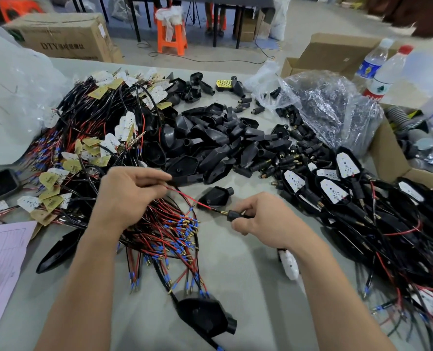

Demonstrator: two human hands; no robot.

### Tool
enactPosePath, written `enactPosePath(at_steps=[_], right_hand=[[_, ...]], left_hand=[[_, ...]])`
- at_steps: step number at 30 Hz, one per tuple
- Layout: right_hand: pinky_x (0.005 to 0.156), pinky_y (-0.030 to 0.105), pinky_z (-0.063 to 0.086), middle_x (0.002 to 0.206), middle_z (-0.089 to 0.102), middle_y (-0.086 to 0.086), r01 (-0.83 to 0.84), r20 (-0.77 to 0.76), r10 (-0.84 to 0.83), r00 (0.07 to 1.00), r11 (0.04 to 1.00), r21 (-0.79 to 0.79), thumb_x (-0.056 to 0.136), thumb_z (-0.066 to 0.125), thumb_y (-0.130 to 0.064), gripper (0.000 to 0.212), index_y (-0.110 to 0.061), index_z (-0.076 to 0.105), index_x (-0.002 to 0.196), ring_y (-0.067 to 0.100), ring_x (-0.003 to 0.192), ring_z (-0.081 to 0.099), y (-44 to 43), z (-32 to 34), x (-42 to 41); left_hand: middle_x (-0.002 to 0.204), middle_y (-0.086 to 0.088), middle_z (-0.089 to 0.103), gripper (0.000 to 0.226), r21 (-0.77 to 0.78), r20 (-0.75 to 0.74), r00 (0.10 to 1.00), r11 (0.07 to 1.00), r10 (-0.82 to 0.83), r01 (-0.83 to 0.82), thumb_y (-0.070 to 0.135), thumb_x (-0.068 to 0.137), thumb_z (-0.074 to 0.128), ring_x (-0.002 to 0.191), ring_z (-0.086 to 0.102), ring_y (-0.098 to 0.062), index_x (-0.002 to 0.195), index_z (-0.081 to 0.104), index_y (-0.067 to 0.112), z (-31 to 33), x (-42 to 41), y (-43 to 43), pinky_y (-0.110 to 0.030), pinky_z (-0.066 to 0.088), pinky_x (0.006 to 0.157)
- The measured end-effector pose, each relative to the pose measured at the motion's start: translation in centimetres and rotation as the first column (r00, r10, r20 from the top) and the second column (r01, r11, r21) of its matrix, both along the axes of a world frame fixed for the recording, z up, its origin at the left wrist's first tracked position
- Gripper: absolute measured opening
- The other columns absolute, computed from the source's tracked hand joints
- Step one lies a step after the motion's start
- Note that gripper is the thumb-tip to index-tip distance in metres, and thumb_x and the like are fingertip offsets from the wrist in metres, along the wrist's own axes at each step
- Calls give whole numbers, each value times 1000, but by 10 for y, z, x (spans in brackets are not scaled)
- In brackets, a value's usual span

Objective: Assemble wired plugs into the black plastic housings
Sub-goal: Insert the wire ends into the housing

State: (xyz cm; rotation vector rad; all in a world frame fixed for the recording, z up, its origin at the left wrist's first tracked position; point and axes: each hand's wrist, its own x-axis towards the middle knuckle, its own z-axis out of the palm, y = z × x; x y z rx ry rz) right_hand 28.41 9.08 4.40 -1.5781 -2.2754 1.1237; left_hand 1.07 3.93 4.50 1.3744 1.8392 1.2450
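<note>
Two grasps: left hand (129,191) pinches red wire (185,196), right hand (263,219) grips black plug (234,214); housing pile (210,143) crowds behind.

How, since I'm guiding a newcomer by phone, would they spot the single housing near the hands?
Find the heap of black housings mid-table. Just nearer the person, beyond the right hand, one housing lies alone, apart from the heap.

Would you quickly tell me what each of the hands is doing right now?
Left hand: pinches the red wire.
Right hand: grips a small black plug.
</note>
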Motion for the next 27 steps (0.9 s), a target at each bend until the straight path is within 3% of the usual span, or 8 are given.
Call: enactPosePath(at_steps=[7,10,12,16,19,23,25,27], right_hand=[[61,31,46,82,77,-5,-125,-21,123,992,978,-167,95,63,-25,14,-21,66,82,17,64,57,0,16,7],[84,48,55,89,78,7,-137,-117,110,987,959,-248,92,66,-20,7,-15,71,89,32,84,70,-1,15,9],[87,48,56,86,76,8,-129,-147,96,984,964,-234,90,69,-19,5,-16,72,88,23,79,71,-1,12,12],[83,47,59,81,76,10,-13,-345,-54,937,982,-187,91,66,-6,12,-13,73,86,21,76,71,0,3,17],[71,34,59,81,69,13,137,-672,-338,659,932,-334,97,57,5,16,-3,70,93,22,73,66,-1,-5,12],[75,33,58,84,68,10,266,-759,-610,226,788,-555,99,56,1,12,-3,67,96,21,75,67,4,-12,1],[71,29,59,82,72,7,281,-751,-648,126,749,-600,98,57,-1,11,-6,67,95,18,74,70,4,-13,-2],[73,28,58,85,73,9,274,-743,-665,78,731,-626,95,62,-3,6,-4,66,99,19,78,70,2,-14,-3]], left_hand=[[73,10,77,36,293,545,807,850,228,-438,-14,78,77,73,73,-5,89,76,21,-3,7,18,-19,58,77],[71,10,76,33,329,637,733,777,237,-537,-15,78,76,73,73,-4,91,74,15,2,6,26,-20,58,79],[73,10,77,32,302,637,731,793,245,-529,-14,81,75,76,73,-5,97,73,14,5,9,32,-21,58,82],[129,2,68,60,93,583,759,904,290,-416,6,93,75,104,71,-6,147,52,15,4,22,36,-22,59,86],[137,6,60,65,16,482,832,946,277,-324,16,95,73,102,70,-4,152,44,22,-4,49,27,-26,61,87],[107,4,78,24,-108,485,872,984,-70,139,20,100,67,105,74,-16,121,71,29,-24,101,13,-31,62,86],[107,7,77,20,-147,460,848,919,-263,365,29,98,68,105,72,-11,115,74,38,-33,121,6,-29,61,85],[101,10,77,21,-131,473,822,897,-318,423,28,95,68,93,74,-12,111,74,40,-37,131,2,-24,60,73]])
